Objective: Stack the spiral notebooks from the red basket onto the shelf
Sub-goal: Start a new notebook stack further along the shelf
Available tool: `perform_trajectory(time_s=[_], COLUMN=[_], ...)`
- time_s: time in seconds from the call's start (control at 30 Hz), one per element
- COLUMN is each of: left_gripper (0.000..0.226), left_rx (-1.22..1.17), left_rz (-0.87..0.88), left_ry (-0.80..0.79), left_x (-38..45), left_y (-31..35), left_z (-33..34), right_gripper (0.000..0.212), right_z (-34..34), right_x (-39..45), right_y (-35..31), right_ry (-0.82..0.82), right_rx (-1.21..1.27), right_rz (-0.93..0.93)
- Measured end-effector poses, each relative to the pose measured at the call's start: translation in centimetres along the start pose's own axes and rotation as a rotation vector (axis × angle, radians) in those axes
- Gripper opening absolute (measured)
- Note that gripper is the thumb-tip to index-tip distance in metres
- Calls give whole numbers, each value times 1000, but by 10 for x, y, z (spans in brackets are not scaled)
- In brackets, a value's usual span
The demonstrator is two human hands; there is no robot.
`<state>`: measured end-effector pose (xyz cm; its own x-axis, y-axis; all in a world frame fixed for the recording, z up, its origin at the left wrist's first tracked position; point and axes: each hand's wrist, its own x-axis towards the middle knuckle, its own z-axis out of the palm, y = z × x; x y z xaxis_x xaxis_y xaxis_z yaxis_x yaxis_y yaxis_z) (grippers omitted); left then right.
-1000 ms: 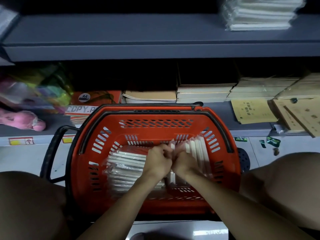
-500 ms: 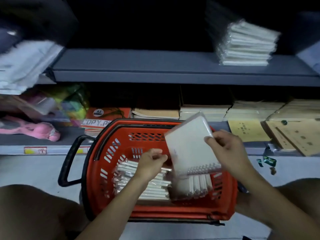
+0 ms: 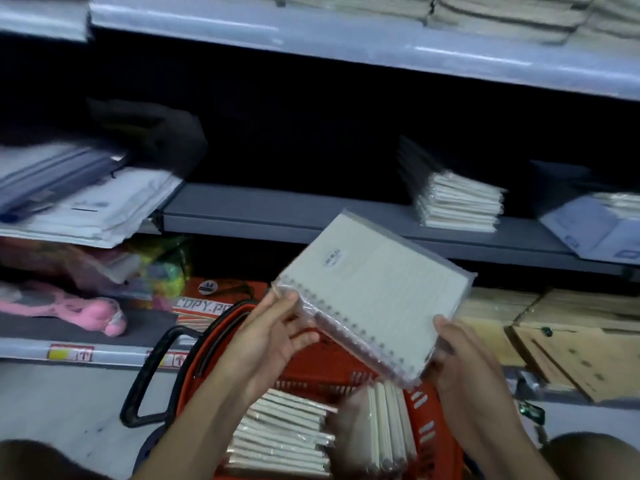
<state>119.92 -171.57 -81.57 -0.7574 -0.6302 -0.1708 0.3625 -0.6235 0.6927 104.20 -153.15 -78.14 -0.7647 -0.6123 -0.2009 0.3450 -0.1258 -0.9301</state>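
A plastic-wrapped white spiral notebook (image 3: 377, 292) is held in the air above the red basket (image 3: 429, 431), tilted, its coil edge toward me. My left hand (image 3: 266, 337) grips its left corner and my right hand (image 3: 460, 365) grips its lower right corner. More wrapped notebooks (image 3: 287, 434) lie and stand inside the basket below. A stack of the same notebooks (image 3: 457, 202) sits on the grey middle shelf (image 3: 277, 209), up and to the right of the held one.
White envelopes and folders (image 3: 79, 202) overhang the shelf at left. The bottom shelf holds a pink toy (image 3: 104, 313), a copy-paper pack (image 3: 207, 303) and brown paper booklets (image 3: 571, 344). Blue-white packets (image 3: 595, 226) lie at right. My knees frame the basket.
The notebook has risen out of the basket toward the middle shelf. My left hand left the basket and took hold of its corner. The view tilted upward.
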Motion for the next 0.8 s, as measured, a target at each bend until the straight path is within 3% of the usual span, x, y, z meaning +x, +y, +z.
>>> perform_trajectory(time_s=[0.1,0.23,0.33,0.53,0.7,0.8], left_gripper=[15,17,36,44,51,43], left_rx=[138,252,316,286,422,534], left_rz=[106,164,166,193,181,269], left_ry=[110,117,103,69,-31,106], left_x=[12,23,32,31,23,44], left_y=[28,59,78,70,63,70], left_z=[5,16,23,23,30,40], right_gripper=[41,65,84,47,24,18], right_z=[8,20,34,69,88,95], right_x=[11,26,28,34,56,76], right_y=[-7,-16,-16,-16,-18,-28], right_ry=[-61,-155,-205,-183,-159,-186], right_rx=[12,20,59,278,372,346], right_rz=[70,222,260,131,85,121])
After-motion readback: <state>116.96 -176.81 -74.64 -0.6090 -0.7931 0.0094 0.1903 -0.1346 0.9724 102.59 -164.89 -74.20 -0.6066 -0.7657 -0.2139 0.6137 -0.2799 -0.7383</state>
